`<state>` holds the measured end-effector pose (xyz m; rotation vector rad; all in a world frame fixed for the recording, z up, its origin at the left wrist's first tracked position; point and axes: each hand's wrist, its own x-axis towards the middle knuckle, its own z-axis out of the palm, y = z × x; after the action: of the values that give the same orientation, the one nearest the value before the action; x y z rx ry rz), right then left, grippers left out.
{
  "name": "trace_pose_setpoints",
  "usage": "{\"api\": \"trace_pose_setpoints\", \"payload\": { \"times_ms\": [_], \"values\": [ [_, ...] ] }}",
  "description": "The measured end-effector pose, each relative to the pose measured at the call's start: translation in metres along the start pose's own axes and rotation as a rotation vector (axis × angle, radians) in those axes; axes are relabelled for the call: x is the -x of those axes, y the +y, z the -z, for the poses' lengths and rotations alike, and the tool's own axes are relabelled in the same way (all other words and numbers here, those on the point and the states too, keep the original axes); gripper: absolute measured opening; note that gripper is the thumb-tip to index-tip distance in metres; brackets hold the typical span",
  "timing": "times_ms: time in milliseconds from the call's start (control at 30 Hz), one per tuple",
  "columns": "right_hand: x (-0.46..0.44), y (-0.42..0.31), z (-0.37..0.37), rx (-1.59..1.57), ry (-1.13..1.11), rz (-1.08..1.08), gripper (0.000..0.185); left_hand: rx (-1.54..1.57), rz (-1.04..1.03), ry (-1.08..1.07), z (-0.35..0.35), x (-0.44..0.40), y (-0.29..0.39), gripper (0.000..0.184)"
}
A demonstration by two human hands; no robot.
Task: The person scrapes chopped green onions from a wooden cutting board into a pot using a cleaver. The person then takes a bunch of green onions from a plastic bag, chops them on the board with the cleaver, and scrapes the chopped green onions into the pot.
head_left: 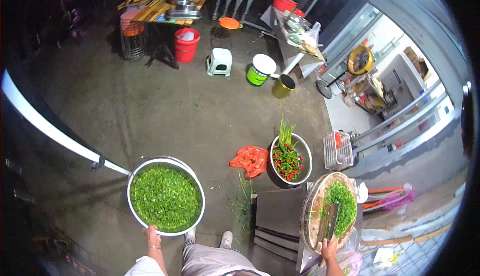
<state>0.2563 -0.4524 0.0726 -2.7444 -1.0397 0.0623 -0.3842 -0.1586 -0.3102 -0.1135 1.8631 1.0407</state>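
My left hand (152, 234) grips the near rim of a large metal basin (201, 186), low on the left. Finely chopped greens (165, 196) fill the basin. On the right, my right hand (329, 249) is closed around the handle of a cleaver (329, 220). The blade lies over a round wooden chopping board (315, 203), along the left edge of a heap of chopped greens (343, 203). The board rests on a metal cabinet (277, 216).
A metal bowl (308, 151) of peppers and long green stalks stands beyond the cabinet, beside a red plastic bag (250, 161). Loose stalks litter the floor. Farther off are a white stool (219, 62), a red bucket (186, 46), a white-green bucket (260, 70) and a fan (360, 60).
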Motion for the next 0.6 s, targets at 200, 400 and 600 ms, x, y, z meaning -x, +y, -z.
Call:
{"api": "trace_pose_setpoints", "payload": {
  "times_ms": [200, 400, 600],
  "values": [
    [0.001, 0.001, 0.002, -0.078, -0.048, -0.103, 0.028, -0.169, -0.048, -0.068, 0.022, 0.051, 0.035, 0.051],
    [-0.001, 0.006, 0.008, -0.171, -0.051, -0.137, 0.026, -0.328, -0.136, -0.132, 0.001, 0.158, 0.046, 0.027],
    [-0.001, 0.021, 0.025, -0.496, 0.042, -0.149, 0.020, -0.464, -0.071, -0.360, -0.050, 0.224, 0.020, 0.028]
  ]
}}
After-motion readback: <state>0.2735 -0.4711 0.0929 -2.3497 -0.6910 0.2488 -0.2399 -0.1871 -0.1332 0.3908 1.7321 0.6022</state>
